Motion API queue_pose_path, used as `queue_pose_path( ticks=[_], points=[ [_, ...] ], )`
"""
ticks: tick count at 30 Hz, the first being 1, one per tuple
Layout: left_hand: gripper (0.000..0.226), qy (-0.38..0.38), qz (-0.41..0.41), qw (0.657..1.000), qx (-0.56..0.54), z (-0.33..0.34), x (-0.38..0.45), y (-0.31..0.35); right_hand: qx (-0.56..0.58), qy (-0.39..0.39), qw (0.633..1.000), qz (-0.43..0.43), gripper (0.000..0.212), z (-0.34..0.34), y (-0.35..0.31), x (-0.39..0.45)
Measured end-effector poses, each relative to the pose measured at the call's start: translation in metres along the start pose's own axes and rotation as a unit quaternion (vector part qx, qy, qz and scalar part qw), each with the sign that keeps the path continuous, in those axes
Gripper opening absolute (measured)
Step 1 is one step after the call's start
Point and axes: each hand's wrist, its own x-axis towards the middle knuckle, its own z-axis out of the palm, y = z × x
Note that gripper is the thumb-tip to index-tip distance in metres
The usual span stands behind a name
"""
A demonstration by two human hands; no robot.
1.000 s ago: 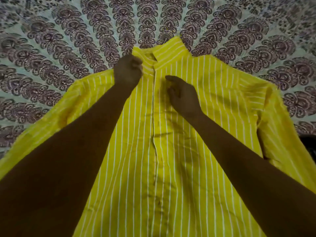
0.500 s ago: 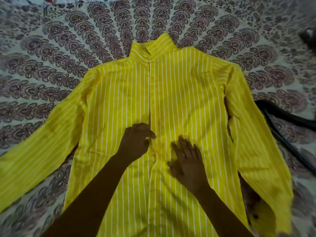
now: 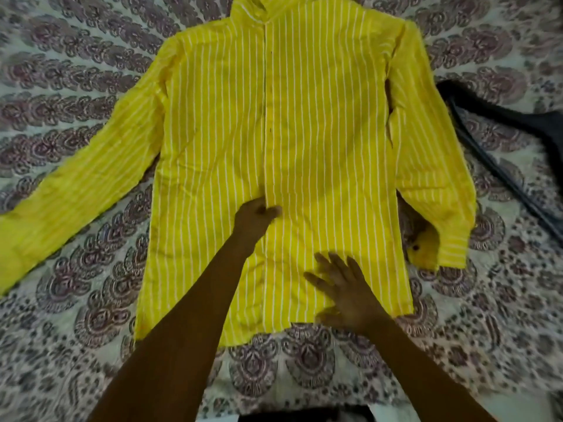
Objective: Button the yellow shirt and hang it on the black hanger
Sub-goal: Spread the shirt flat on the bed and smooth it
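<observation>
Spreading across the whole view: a patterned bedsheet (image 3: 76, 300) printed with purple-brown paisley rings on a pale ground. Lying flat on it, front side up, collar toward the far edge: the yellow shirt (image 3: 320, 132) with thin white stripes, its placket running straight down the middle and looking closed along its length. Stretching out diagonally toward the near left: one sleeve. Folding down alongside the body on the other side: the second sleeve, its cuff turned open with a dark button showing. Resting on the sheet just beyond that sleeve, near but apart from the shirt: the black hanger (image 3: 502, 141), partly cut off by the frame edge. Reaching in from below: two bare forearms. Pinching the placket at the lower middle of the shirt, fingers curled with thumb against the fabric: the left hand (image 3: 254, 219). Pressing flat on the shirt's lower front near the hem, grip spread wide with fingers straight: the right hand (image 3: 347, 295).
</observation>
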Motion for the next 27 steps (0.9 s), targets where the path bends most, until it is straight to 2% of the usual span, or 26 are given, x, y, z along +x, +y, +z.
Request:
queue_pose_path(
  ticks=[2, 4, 5, 8, 12, 17, 20, 22, 26, 27],
  points=[
    [0.025, 0.021, -0.020, 0.997, -0.071, -0.002, -0.010, -0.011, 0.004, -0.025, 1.000, -0.002, 0.087, 0.004, -0.001, -0.014],
    [0.020, 0.002, -0.045, 0.996, -0.075, 0.000, -0.021, -0.023, 0.011, -0.033, 0.999, 0.007, 0.086, 0.004, -0.003, -0.023],
    [0.019, -0.019, -0.056, 0.997, -0.048, 0.002, -0.028, -0.030, 0.005, -0.027, 1.000, 0.014, 0.083, 0.003, -0.005, -0.027],
    [0.048, -0.107, -0.057, 0.987, 0.104, 0.005, -0.042, -0.046, -0.039, 0.011, 0.999, 0.010, 0.064, -0.002, -0.012, -0.031],
    [0.045, -0.197, -0.097, 0.963, 0.157, 0.006, -0.066, -0.065, -0.054, 0.066, 0.996, -0.001, 0.046, -0.003, -0.018, -0.036],
    [0.045, -0.125, -0.083, 0.986, 0.070, 0.010, -0.109, -0.079, -0.035, 0.124, 0.992, -0.010, 0.013, 0.001, -0.017, -0.043],
    [0.062, -0.148, -0.069, 0.979, 0.125, 0.014, -0.127, -0.091, -0.004, 0.110, 0.994, 0.024, 0.021, 0.004, -0.016, -0.052],
    [0.063, -0.152, -0.071, 0.976, 0.142, 0.017, -0.133, -0.099, 0.028, 0.103, 0.993, 0.058, 0.033, 0.002, -0.017, -0.057],
    [0.040, -0.108, -0.083, 0.981, 0.136, 0.022, -0.137, -0.109, -0.013, 0.117, 0.991, 0.058, 0.019, -0.003, -0.016, -0.054],
    [0.045, -0.093, -0.088, 0.981, 0.145, 0.022, -0.138, -0.112, -0.019, 0.113, 0.993, 0.041, 0.014, -0.004, -0.015, -0.055]
  ],
)
